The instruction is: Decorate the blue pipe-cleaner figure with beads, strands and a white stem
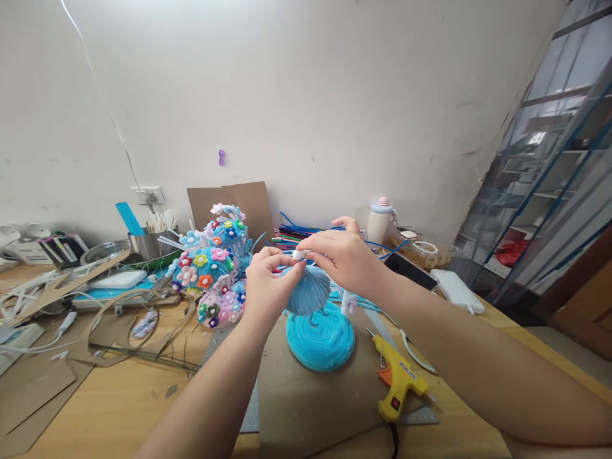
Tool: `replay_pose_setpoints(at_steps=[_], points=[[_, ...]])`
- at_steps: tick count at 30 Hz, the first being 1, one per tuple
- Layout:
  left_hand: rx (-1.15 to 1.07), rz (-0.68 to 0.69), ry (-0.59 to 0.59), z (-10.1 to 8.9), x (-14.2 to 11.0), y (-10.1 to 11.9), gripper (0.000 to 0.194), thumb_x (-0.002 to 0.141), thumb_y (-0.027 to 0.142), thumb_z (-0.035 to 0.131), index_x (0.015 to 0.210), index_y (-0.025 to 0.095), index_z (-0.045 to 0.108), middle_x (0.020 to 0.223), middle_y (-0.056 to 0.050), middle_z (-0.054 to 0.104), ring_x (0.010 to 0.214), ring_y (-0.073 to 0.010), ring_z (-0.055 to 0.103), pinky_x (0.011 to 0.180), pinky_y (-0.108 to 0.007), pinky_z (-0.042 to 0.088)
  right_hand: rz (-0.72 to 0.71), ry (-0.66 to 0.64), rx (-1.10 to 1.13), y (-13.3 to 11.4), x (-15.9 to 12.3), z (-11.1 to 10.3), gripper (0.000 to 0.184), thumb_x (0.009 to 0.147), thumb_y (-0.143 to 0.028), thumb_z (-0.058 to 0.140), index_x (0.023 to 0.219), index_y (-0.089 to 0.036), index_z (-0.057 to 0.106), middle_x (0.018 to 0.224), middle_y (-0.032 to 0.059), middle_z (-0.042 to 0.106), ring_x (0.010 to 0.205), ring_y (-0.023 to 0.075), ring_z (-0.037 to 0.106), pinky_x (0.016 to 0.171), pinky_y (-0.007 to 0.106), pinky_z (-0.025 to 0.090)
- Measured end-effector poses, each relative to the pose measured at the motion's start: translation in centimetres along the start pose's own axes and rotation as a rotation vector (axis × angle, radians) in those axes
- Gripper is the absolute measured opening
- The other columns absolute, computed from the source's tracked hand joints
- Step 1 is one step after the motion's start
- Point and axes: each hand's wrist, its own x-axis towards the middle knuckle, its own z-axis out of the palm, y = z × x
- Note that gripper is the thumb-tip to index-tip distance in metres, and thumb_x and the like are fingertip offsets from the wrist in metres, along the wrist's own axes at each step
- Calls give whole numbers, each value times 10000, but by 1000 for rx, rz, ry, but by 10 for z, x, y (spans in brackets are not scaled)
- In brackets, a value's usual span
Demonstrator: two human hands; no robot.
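Observation:
A small white fuzzy piece point(299, 254), apparently coiled pipe cleaner, sits between my fingertips above a light-blue pleated dome point(310, 292). My left hand point(272, 280) pinches at its lower left, thumb and index finger pressed together. From the right, my right hand point(337, 254) grips the same piece with thumb and fingers, one finger raised. Beneath the dome is a round blue base point(320, 344) of coiled fuzzy strands, with small grey curls on top. A white post with a pale flower point(349, 302) rises at its right edge, partly hidden by my right arm.
A yellow glue gun point(399, 376) lies to the right on cardboard point(306, 414). Colourful flower-covered fuzzy domes point(205, 274) stand left of my hands. Behind are bundled pipe cleaners point(296, 233) and a bottle point(379, 223). A black phone point(408, 271) and cardboard rings point(95, 331) lie about.

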Motion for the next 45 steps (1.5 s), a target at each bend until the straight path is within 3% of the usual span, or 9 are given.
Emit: replay_pose_setpoints(at_steps=[19, 23, 28, 34, 45], points=[[-9, 14, -22, 2, -1, -5, 138, 730, 329, 693, 654, 214, 705, 824, -25, 583, 899, -228, 575, 811, -352, 419, 3, 42, 52, 5, 1, 4, 182, 914, -94, 563, 936, -241, 668, 998, -37, 757, 933, 147, 677, 980, 401, 210], [-32, 45, -63, -2, -3, -7, 92, 737, 294, 649, 711, 210, 676, 848, -23, 601, 898, -222, 575, 809, -342, 415, 4, 52, 53, 5, 0, 3, 175, 925, -103, 551, 944, -239, 661, 1002, -25, 759, 926, 155, 678, 985, 406, 208], [-117, 1, -1, -6, 2, -11, 80, 762, 234, 587, 823, 202, 628, 850, -18, 622, 870, -201, 581, 805, -325, 429, 8, 49, 48, 4, -1, 3, 182, 935, -110, 538, 952, -244, 660, 1010, -16, 759, 922, 163, 676, 982, 411, 208], [-76, 56, -93, -7, 15, -10, 134, 767, 327, 658, 768, 199, 696, 895, -34, 628, 917, -218, 600, 883, -348, 420, 1, 49, 49, 4, -1, 4, 176, 928, -107, 552, 955, -244, 659, 1005, -24, 758, 922, 157, 675, 978, 408, 214], [-166, 51, -190, -2, 16, -15, 184, 774, 369, 660, 763, 190, 701, 870, -44, 645, 896, -215, 603, 848, -332, 427, 0, 49, 43, 2, -1, 5, 188, 907, -82, 567, 951, -244, 651, 998, -41, 756, 918, 150, 677, 979, 403, 219]])
